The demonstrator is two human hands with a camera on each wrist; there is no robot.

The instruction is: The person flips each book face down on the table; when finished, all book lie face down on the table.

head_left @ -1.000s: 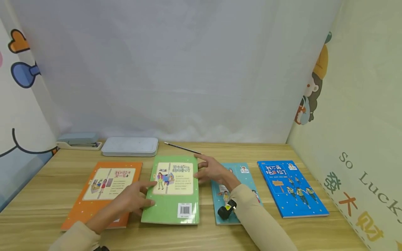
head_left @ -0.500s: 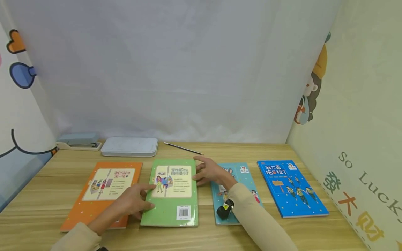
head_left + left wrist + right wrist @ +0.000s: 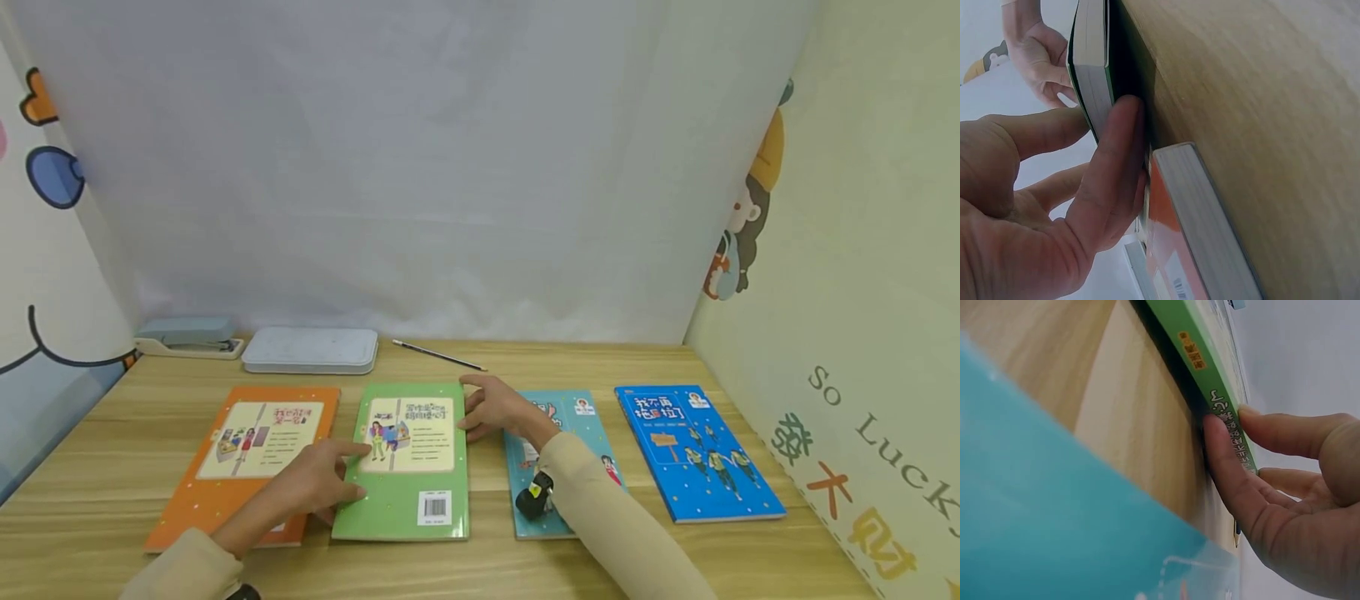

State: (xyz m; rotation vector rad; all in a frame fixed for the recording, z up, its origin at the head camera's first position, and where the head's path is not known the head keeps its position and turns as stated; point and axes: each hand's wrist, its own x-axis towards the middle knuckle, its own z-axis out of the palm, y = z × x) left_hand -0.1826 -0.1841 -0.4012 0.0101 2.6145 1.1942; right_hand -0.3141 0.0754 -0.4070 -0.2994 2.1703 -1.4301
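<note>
A green book [image 3: 408,500], back cover up with a barcode near its lower corner, lies between both hands in the head view. My left hand [image 3: 318,479] holds its left edge, thumb and fingers on either side of the pages, as the left wrist view shows. On the opposite side, my right hand [image 3: 497,408] grips the spine near the far corner. In the right wrist view, one finger of that hand presses the spine [image 3: 1194,353] low down. A dark shadow shows beneath the book on both sides. The left forearm crosses an orange book [image 3: 202,492].
A teal book [image 3: 525,521] lies under the right forearm, and a blue book [image 3: 697,450] sits farther right. Along the back of the wooden table [image 3: 562,362] are a stapler [image 3: 187,335], a pale blue case [image 3: 311,350] and a pencil [image 3: 438,355].
The green book has shifted slightly toward me and to the left, both hands moving with it. More of the pencil's tip shows now. The other books stay in place.
</note>
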